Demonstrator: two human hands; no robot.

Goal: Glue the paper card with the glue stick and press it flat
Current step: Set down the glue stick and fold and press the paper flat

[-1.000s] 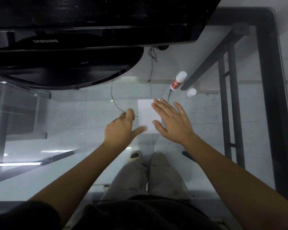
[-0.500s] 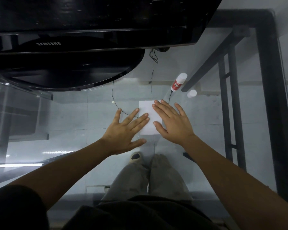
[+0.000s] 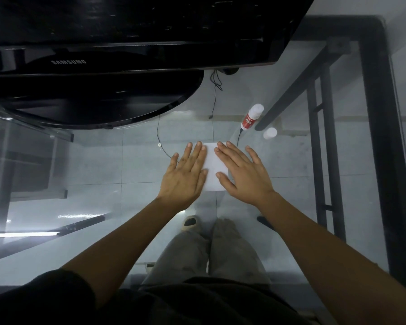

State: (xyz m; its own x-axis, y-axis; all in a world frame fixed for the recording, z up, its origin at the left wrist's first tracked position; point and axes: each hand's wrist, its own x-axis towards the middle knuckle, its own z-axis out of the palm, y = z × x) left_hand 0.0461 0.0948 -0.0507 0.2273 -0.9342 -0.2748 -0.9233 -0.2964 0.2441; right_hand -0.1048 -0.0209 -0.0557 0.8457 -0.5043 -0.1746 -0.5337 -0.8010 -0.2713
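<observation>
- Since the earlier frames, the left hand (image 3: pixel 185 175) has slid rightward and flattened, so its fingers (image 3: pixel 198 156) now overlap the left edge of the paper card (image 3: pixel 215 170).
- Both palms now press down together; the right hand (image 3: pixel 240 174) covers the card's right side, fingers spread flat and grasping nothing.
- White card lies flat on the glass counter (image 3: pixel 103 172), only its middle strip showing between the two hands.
- That reads as the pressing step, with gluing likely finished.
- Beyond the card, well apart from the hands, the glue stick (image 3: pixel 251 117) lies uncapped beside its loose cap (image 3: pixel 270 133).
- Farther back stands a monitor (image 3: pixel 127 31).
</observation>
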